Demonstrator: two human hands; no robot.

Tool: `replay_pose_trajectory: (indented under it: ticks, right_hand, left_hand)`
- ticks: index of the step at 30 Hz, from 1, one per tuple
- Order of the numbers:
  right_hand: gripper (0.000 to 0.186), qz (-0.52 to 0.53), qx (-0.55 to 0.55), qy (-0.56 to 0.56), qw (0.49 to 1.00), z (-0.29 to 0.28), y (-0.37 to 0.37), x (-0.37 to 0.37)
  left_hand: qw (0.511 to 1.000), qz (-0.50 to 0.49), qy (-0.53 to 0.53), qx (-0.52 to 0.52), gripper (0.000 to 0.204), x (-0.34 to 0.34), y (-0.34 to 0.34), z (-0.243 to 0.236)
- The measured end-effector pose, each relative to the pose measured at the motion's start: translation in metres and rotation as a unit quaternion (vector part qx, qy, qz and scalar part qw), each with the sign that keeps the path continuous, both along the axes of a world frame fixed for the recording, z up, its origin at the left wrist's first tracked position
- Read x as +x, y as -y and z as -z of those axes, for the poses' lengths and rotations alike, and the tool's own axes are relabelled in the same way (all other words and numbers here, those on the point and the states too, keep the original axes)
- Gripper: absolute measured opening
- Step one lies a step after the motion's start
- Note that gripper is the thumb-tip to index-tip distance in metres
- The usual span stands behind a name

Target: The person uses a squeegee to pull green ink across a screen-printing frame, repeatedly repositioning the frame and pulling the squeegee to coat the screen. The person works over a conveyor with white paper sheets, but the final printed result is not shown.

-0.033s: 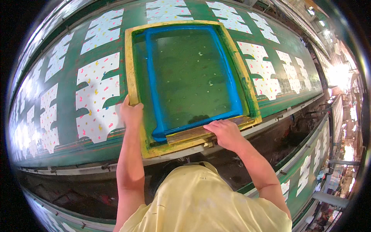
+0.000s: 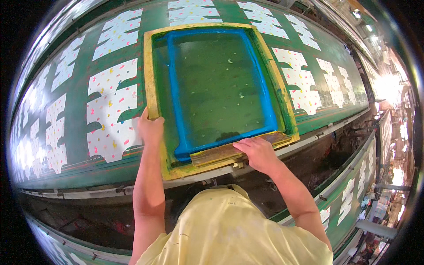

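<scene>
A screen printing frame (image 2: 149, 79) with yellow, paint-stained wooden sides lies over the green table. Its dark green mesh (image 2: 216, 84) is bordered by bands of blue ink (image 2: 176, 106). My left hand (image 2: 151, 128) is closed round the frame's left side, near its lower part. At the near end of the frame a squeegee (image 2: 212, 154) with a wooden handle lies along the blue ink. My right hand (image 2: 258, 152) grips its middle from above, fingers on the wood; the thumb is partly hidden.
White cut fabric pieces (image 2: 112, 110) with small coloured prints lie in rows on the long green table (image 2: 79, 106), left, right and beyond the frame. A metal rail (image 2: 101, 193) runs along its near edge. Behind me, across a dark aisle, stands another green table (image 2: 349, 221) with white pieces.
</scene>
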State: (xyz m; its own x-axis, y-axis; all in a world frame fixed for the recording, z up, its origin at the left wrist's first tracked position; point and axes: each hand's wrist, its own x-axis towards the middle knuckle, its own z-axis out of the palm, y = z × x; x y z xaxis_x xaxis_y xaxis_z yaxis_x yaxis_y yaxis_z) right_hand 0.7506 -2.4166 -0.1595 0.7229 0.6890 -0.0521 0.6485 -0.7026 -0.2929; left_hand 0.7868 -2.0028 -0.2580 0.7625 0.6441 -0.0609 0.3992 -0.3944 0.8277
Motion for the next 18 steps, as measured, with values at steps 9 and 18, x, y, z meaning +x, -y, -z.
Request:
replay_pose_trajectory:
  ticks: [9,18]
  right_hand:
    - [0.042,-0.036,0.031,0.135,0.990,0.040,-0.014,0.065]
    - [0.043,-0.032,0.019,0.108,0.993,0.040,-0.069,0.240]
  left_hand:
    - [0.999,0.008,-0.005,-0.044,0.058,0.010,0.005,-0.014]
    - [0.989,-0.029,0.020,-0.142,0.079,0.009,0.000,0.002]
